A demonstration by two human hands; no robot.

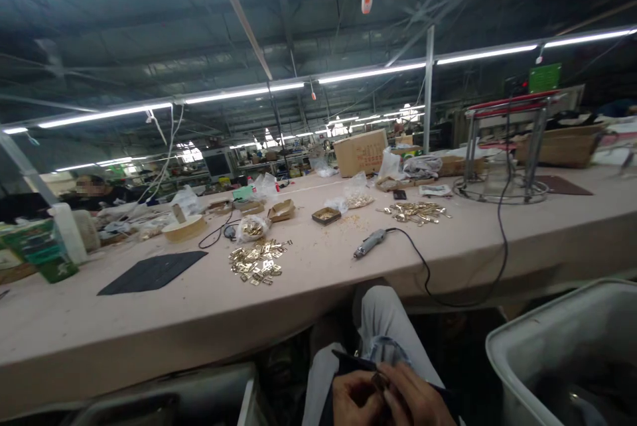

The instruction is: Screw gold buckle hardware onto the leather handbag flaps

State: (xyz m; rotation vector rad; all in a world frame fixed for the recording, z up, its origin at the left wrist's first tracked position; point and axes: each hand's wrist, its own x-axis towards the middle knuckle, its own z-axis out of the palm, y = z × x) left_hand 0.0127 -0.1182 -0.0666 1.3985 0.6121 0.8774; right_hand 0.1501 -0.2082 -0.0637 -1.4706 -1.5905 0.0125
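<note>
Both hands are low in the view, over the person's lap. My left hand (353, 399) is closed, its fingertips pinching a dark strap-like piece (351, 361). My right hand (415, 396) touches it from the right, fingers bent round a small dark part between the two hands. That part is blurred and partly hidden by the fingers. On the table beyond lie a pile of gold metal buckles (257, 260), a grey electric screwdriver (369, 244) with a black cord, and another pile of metal pieces (418, 212).
A black sheet (152, 272) lies on the table (199, 320) at left. A metal stool (502, 197) stands on it at right. White bins (517, 353) flank the legs. A cardboard box (361, 154) is farther back; a person (94, 190) sits at far left.
</note>
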